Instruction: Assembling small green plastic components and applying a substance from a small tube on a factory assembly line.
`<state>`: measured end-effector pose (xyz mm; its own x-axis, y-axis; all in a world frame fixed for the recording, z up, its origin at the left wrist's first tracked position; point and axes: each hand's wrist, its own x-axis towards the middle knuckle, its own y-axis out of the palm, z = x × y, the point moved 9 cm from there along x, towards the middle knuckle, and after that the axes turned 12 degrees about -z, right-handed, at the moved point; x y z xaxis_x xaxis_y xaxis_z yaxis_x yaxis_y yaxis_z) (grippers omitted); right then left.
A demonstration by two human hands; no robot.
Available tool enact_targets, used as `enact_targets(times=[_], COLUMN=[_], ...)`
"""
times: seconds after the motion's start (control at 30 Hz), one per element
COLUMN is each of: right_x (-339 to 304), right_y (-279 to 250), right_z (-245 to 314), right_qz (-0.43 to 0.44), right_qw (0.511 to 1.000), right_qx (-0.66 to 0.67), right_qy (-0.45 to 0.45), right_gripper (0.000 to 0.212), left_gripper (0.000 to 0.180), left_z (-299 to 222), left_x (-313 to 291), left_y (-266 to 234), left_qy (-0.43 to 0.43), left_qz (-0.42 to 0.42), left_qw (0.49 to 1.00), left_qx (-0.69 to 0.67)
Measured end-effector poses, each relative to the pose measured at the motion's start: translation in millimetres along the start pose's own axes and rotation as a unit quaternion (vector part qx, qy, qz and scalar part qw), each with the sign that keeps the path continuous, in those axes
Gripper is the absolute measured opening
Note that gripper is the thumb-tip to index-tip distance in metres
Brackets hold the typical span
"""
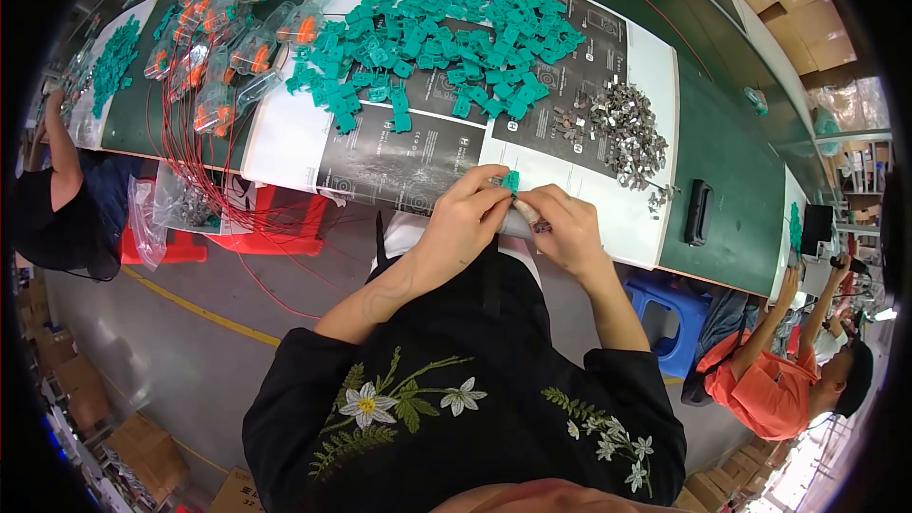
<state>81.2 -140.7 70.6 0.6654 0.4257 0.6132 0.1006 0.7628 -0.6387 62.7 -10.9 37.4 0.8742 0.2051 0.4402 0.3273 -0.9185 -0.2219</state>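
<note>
At the table's near edge, my left hand (472, 212) is closed in a pinch on a small green plastic part (511, 180). My right hand (567, 231) meets it from the right, thumb and fingertips pressed together against the lower end of that part. Whatever those right fingers grip is too small and covered to make out. Beyond my hands spreads a big heap of similar green plastic parts (446, 33). To the right of the heap lies a pile of small silvery metal pieces (627, 133).
Clear plastic housings with orange inserts (224, 14) are piled at the left, red wires (185, 147) trailing off the edge. A black oblong object (699, 213) lies on the green tabletop (731, 180) at right. A blue stool (668, 323) stands below; co-workers sit at both sides.
</note>
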Motion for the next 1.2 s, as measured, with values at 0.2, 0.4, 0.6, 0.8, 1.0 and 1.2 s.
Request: enact_targets(times=[0.2,0.4,0.6,0.8,1.0,1.2], right_x=[16.5,8.2,9.0,5.0,3.7,-0.4], right_y=[3.9,7.1,3.8,8.9,3.9,3.3], right_z=[-6.2,-8.9,-3.9,4.0,-4.6,-6.8], right_qz=[0.118,0.123,0.137,0.184,0.124,0.11], right_qw=[0.991,0.992,0.991,0.98,0.992,0.994], right_qx=[0.056,0.036,-0.002,-0.071,-0.014,-0.023], right_qy=[-0.012,0.012,-0.005,-0.027,-0.003,-0.015], right_gripper=[0.02,0.027,0.035,0.037,0.037,0.04], left_gripper=[0.019,0.02,0.012,0.009,0.019,0.023], left_z=[4.7,0.2,3.1,-2.9,-12.6,-6.8], left_x=[7.1,8.1,10.2,8.4,10.9,9.2], left_y=[5.2,7.9,8.9,11.3,7.2,11.1], left_qy=[-0.036,0.002,-0.008,0.034,0.054,0.047], left_qz=[0.068,0.066,0.092,0.09,0.092,0.1], left_qw=[0.996,0.997,0.995,0.995,0.994,0.993], left_qx=[-0.034,-0.039,-0.039,-0.012,0.026,0.032])
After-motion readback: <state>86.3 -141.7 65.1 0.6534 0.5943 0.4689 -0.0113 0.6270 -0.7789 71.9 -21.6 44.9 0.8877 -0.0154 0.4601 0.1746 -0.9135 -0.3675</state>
